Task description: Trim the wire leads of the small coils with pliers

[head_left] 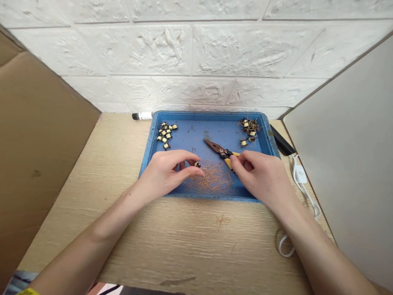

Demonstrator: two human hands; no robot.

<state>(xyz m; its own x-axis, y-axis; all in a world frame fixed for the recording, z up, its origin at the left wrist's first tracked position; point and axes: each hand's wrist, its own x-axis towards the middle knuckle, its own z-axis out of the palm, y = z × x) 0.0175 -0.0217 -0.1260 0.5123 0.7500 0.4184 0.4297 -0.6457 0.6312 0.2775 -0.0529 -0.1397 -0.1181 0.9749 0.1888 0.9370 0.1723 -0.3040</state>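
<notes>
The left hand (164, 174) pinches a small wire-wound bobbin (197, 164) between thumb and fingertips above copper wire clippings (208, 181) in a blue plastic tray (208, 115), a steady pinch suiting so small a part, while the half-closed right hand (260, 176) sits at the handles of the needle-nose pliers (218, 148), its grip unclear.

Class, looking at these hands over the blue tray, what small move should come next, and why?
Likely, the right hand should swing the tips of the yellow-handled needle-nose pliers down toward the small wire-legged coil component pinched in the left hand: the right hand already grips the pliers, whose tips now point away from that component.
</notes>
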